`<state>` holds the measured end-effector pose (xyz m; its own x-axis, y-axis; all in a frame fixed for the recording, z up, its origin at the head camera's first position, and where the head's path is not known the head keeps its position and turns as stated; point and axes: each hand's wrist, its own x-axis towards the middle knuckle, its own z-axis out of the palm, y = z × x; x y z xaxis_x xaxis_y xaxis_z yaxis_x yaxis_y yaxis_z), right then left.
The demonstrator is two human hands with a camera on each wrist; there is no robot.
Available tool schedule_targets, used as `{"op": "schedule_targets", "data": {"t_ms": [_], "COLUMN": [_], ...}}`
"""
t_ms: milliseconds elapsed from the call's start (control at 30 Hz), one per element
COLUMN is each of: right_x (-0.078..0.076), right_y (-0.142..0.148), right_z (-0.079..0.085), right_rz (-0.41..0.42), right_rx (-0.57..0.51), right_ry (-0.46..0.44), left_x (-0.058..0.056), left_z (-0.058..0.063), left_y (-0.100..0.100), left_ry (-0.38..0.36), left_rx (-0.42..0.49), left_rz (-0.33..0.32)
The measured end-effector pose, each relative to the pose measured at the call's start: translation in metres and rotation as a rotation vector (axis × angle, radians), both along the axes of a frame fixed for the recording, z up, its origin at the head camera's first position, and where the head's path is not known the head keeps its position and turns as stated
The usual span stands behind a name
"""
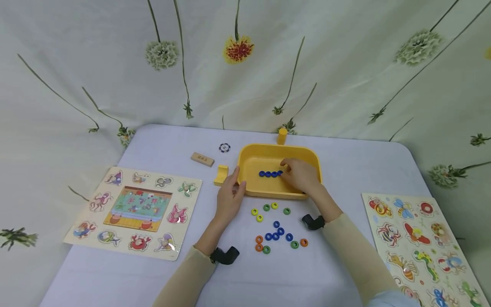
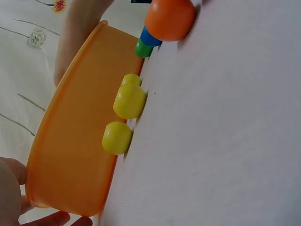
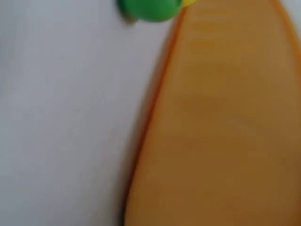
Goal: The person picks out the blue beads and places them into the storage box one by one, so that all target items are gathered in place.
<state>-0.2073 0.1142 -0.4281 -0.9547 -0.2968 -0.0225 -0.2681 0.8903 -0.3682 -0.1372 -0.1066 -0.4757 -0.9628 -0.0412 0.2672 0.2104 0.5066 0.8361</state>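
Note:
A yellow tray point(image 1: 284, 149) stands at the middle back of the table, with a short row of blue beads point(image 1: 268, 174) on its floor. My right hand point(image 1: 301, 174) reaches into the tray and pinches the blue bead at the row's right end. In the right wrist view only the tray's outer wall point(image 3: 202, 141) shows, without the fingers. My left hand point(image 1: 229, 196) rests at the tray's left front corner, fingers extended along the outer wall. Its fingertips point(image 2: 56, 219) touch the tray's end in the left wrist view. Yellow beads point(image 2: 129, 101) lie beside the front wall.
Loose orange point(image 1: 304, 242), green point(image 1: 294, 244) and blue beads point(image 1: 289, 237) lie before the tray. Nearby are a yellow arch block point(image 1: 221, 175), a wooden block point(image 1: 202, 159), a chip point(image 1: 224, 148) and a yellow cylinder point(image 1: 281, 137). Picture puzzle boards lie left point(image 1: 153, 251) and right point(image 1: 370, 213).

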Motion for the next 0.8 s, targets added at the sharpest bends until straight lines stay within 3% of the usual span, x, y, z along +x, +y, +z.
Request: {"op": "schedule_targets", "data": {"t_ms": [133,300,567,700,800], "right_x": [0.023,0.061,0.108,0.118,0.120], "right_y": [0.015,0.031,0.024,0.015,0.010], "right_z": [0.008,0.008,-0.001,-0.006,-0.011], "right_rz": [-0.032,0.054,0.214,0.278,0.270], "right_rx": [-0.151,-0.347,-0.487,-0.471,-0.417], "right_ry": [0.135,0.299,0.242,0.209,0.170], "left_x": [-0.001,-0.002,-0.002,-0.001,-0.001], "left_z": [0.000,0.001,-0.001,-0.001,-0.001], "left_y": [0.000,-0.002,0.000,0.002,0.002], "left_ry": [0.005,-0.006,-0.024,-0.020,-0.019], "left_rx": [-0.012,-0.008,0.004,0.008,0.007], "left_rz": [-0.006,0.008,0.008,0.007,0.006]}}
